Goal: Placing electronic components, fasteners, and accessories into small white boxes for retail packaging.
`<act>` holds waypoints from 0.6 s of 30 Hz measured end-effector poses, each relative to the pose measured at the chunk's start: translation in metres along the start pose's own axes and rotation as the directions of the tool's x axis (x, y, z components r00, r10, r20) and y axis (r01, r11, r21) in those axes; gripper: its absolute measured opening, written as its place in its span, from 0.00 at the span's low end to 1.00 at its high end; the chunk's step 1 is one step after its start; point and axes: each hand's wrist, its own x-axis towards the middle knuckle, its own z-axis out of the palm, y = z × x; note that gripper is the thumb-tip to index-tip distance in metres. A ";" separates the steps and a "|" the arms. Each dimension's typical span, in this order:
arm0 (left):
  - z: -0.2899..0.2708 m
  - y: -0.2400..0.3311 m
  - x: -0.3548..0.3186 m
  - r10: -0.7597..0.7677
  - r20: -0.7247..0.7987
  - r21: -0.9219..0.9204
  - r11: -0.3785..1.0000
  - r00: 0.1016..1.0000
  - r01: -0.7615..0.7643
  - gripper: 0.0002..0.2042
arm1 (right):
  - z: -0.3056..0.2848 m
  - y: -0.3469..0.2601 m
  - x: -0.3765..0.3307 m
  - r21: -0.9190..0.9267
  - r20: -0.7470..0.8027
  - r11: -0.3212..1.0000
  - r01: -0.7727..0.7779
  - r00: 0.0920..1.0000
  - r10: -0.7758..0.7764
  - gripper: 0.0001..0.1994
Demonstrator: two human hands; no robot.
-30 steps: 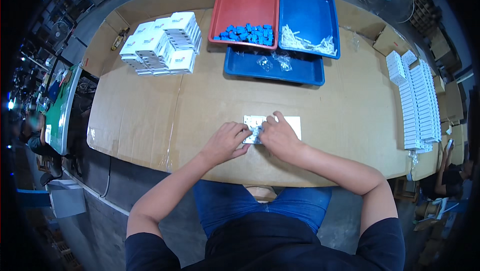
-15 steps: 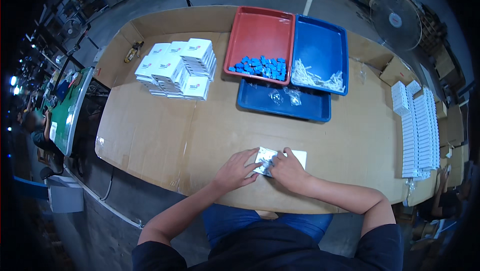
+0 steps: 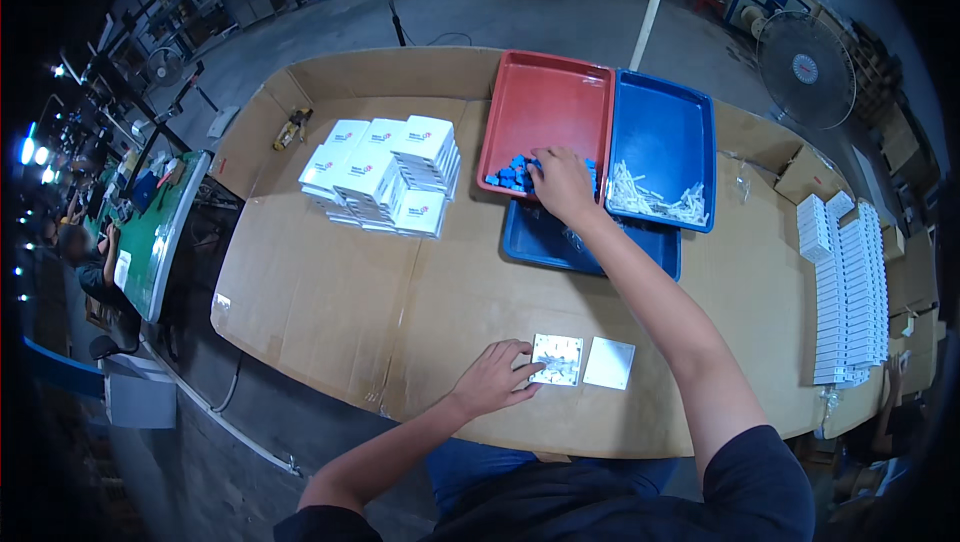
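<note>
- Fingertips of my right hand (image 3: 562, 182) are buried in the pile of small blue parts (image 3: 512, 174), so I cannot tell whether they have closed on one or only rest among them.
- My right forearm crosses the lower blue tray (image 3: 540, 242) and hides most of its middle; the clear bits lying in it are too small to make out.
- Blue parts: too many and too heaped to count. Same for the white pieces (image 3: 655, 200) in the upper blue tray (image 3: 665, 122).
- Trays: three in all, one red tray (image 3: 545, 102) and two blue. The blue parts sit at the near edge of the red one.
- Square plates near me: two. One has a busy, patterned face (image 3: 557, 358); one is plain white (image 3: 609, 363). They lie side by side, just about touching.
- My left hand (image 3: 492, 378) lies flat with loosely curled fingers, fingertips touching the left edge of the patterned plate, pinning it rather than gripping it.
- The plates lie well apart from my right hand, near the table's (image 3: 330, 292) front edge.
- White boxes (image 3: 385, 174) stacked at far left; exact count unclear. Long rows of white pieces (image 3: 850, 292) at far right, bent by the lens.
</note>
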 end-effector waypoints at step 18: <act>-0.013 0.008 0.008 -0.098 0.010 -0.030 0.995 0.995 0.099 0.39 | -0.052 -0.011 -0.020 0.884 0.468 -0.152 -0.443 0.825 0.316 0.08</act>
